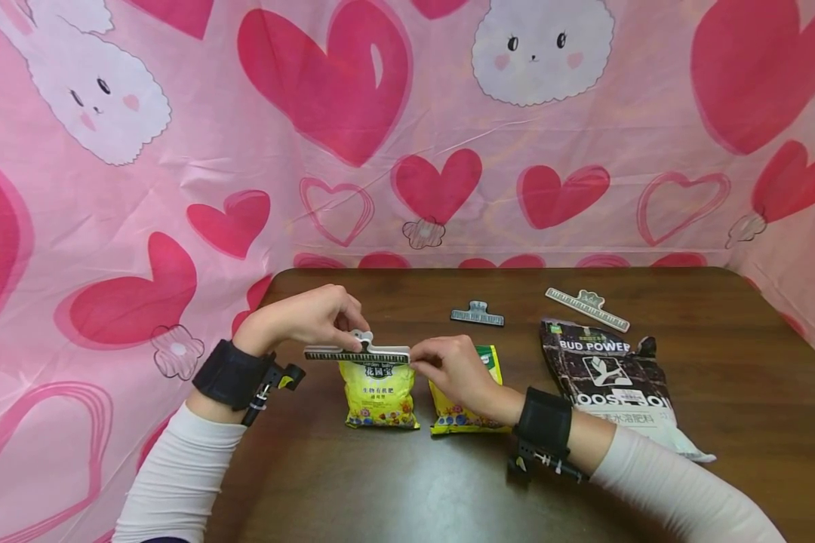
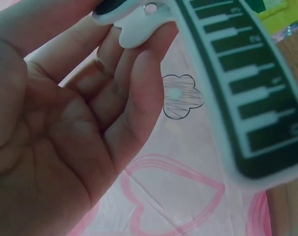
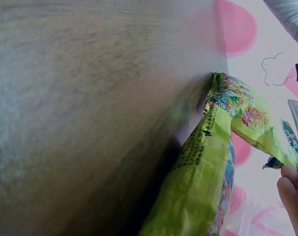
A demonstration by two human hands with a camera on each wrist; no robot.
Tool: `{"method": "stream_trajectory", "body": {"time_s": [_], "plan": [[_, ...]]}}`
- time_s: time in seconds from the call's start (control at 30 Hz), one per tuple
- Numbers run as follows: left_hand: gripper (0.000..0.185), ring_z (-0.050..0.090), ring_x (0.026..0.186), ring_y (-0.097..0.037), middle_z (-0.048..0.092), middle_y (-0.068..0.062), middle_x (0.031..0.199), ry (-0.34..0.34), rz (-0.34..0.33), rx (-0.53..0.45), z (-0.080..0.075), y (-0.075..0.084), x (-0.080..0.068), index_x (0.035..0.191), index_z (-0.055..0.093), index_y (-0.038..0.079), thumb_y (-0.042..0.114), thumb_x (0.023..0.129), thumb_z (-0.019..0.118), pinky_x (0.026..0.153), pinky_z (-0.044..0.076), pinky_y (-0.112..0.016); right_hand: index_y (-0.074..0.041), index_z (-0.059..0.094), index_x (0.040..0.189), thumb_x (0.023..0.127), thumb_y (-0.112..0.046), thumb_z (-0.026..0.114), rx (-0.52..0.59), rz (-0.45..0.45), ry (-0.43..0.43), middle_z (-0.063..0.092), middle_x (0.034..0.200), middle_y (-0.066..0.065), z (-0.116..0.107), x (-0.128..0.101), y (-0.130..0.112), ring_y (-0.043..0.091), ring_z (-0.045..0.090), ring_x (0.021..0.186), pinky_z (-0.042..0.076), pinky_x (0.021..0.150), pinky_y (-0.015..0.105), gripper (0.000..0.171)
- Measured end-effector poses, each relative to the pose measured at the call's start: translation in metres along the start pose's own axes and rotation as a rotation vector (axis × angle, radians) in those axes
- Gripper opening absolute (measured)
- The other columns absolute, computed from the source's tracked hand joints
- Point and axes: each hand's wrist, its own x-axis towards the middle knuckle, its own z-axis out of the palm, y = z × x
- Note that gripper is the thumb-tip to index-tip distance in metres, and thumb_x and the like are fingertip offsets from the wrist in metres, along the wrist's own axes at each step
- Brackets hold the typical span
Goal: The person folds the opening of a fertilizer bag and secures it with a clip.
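Note:
My left hand (image 1: 306, 317) pinches the handle of a white bag clip (image 1: 390, 355) with a black piano-key pattern. In the left wrist view the clip (image 2: 247, 93) looms close, with its handle between the thumb and fingers. The clip lies across the top of a yellow fertilizer bag (image 1: 379, 400), which stands upright. My right hand (image 1: 463, 377) pinches that bag's top right corner beside the clip's end; the right wrist view shows its fingers (image 3: 290, 194) at the corner of the bag (image 3: 252, 115). Whether the clip has closed on the bag I cannot tell.
A second yellow bag (image 1: 458, 422) stands behind my right hand, partly hidden. A grey clip (image 1: 477, 315) and another white clip (image 1: 587, 308) lie farther back on the brown table (image 1: 353, 490). On the right lies a black-and-white bag (image 1: 604, 369), partly behind my right forearm.

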Motion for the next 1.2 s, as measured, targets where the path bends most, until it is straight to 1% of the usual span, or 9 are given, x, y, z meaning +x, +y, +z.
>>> {"method": "stream_trajectory", "body": {"time_s": [0.13,0.2,0.33,0.43,0.63,0.77,0.87,0.97,1.2], "plan": [[0.025,0.057,0.067,-0.006,0.069,0.005,0.079,0.011,0.029,0.008,0.0003,-0.0015,-0.0003,0.103,0.079,0.009,0.021,0.081,0.082,0.065,0.053,-0.024,-0.012,0.073,0.091,0.087,-0.009,0.075,0.006,0.014,0.001,0.074,0.085,-0.001,0.0016,-0.0008,0.0005,0.002,0.063,0.07,0.053,0.065,0.017,0.005],[0.024,0.057,0.067,-0.006,0.069,0.005,0.078,0.022,0.043,0.012,0.0004,-0.0018,-0.0004,0.102,0.079,0.01,0.022,0.081,0.082,0.065,0.053,-0.024,-0.012,0.07,0.091,0.086,-0.008,0.075,0.021,0.025,0.004,0.074,0.084,0.0,0.0024,-0.0013,0.001,0.002,0.063,0.07,0.054,0.065,0.017,0.009],[0.022,0.057,0.067,-0.005,0.069,0.007,0.076,0.046,0.057,0.034,-0.0006,-0.0018,-0.0008,0.1,0.08,0.011,0.021,0.081,0.082,0.063,0.052,-0.024,-0.01,0.057,0.095,0.086,-0.006,0.075,0.081,0.052,0.014,0.074,0.087,0.002,0.0018,-0.0015,0.0009,0.005,0.069,0.072,0.054,0.062,0.019,0.021],[0.019,0.055,0.066,-0.004,0.069,0.009,0.075,0.059,0.072,0.059,-0.0016,-0.0018,0.0002,0.098,0.081,0.014,0.021,0.081,0.082,0.062,0.05,-0.023,-0.009,0.049,0.096,0.087,-0.004,0.073,0.107,0.055,0.022,0.076,0.088,0.004,0.0,-0.0009,0.0005,0.008,0.072,0.074,0.053,0.061,0.019,0.027],[0.013,0.049,0.064,-0.003,0.068,0.009,0.071,0.084,0.136,0.111,-0.003,-0.0024,0.0035,0.094,0.082,0.014,0.018,0.081,0.081,0.06,0.042,-0.022,-0.009,0.049,0.096,0.086,-0.004,0.074,0.101,0.044,0.025,0.076,0.088,0.005,-0.0019,0.0008,0.001,0.01,0.072,0.073,0.052,0.059,0.019,0.028],[0.013,0.048,0.063,-0.002,0.068,0.009,0.07,0.081,0.123,0.134,-0.0025,-0.0026,0.0035,0.093,0.082,0.014,0.018,0.081,0.082,0.06,0.041,-0.022,-0.009,0.049,0.097,0.086,-0.004,0.074,0.099,0.04,0.021,0.076,0.088,0.005,-0.0014,0.0014,0.0011,0.01,0.072,0.073,0.053,0.06,0.019,0.028],[0.014,0.047,0.062,-0.002,0.067,0.009,0.07,0.072,0.111,0.133,-0.0007,-0.0027,0.0039,0.093,0.082,0.014,0.019,0.08,0.082,0.059,0.04,-0.022,-0.009,0.049,0.096,0.086,-0.003,0.074,0.102,0.038,0.023,0.076,0.088,0.005,-0.0009,0.0016,0.0006,0.009,0.071,0.073,0.054,0.061,0.019,0.027],[0.014,0.045,0.061,-0.002,0.067,0.008,0.069,0.071,0.115,0.133,0.0018,-0.0029,0.0048,0.093,0.082,0.014,0.019,0.081,0.082,0.058,0.038,-0.021,-0.009,0.049,0.095,0.086,-0.003,0.074,0.101,0.039,0.028,0.076,0.088,0.004,-0.0004,0.0016,0.0004,0.009,0.071,0.074,0.054,0.062,0.02,0.026],[0.013,0.045,0.06,-0.002,0.067,0.009,0.068,0.077,0.108,0.095,0.0064,-0.0057,0.0058,0.093,0.082,0.014,0.018,0.081,0.082,0.057,0.037,-0.021,-0.01,0.051,0.092,0.086,-0.004,0.074,0.098,0.061,0.025,0.076,0.089,0.003,0.0002,0.0004,0.0003,0.007,0.069,0.072,0.054,0.062,0.019,0.024]]}}
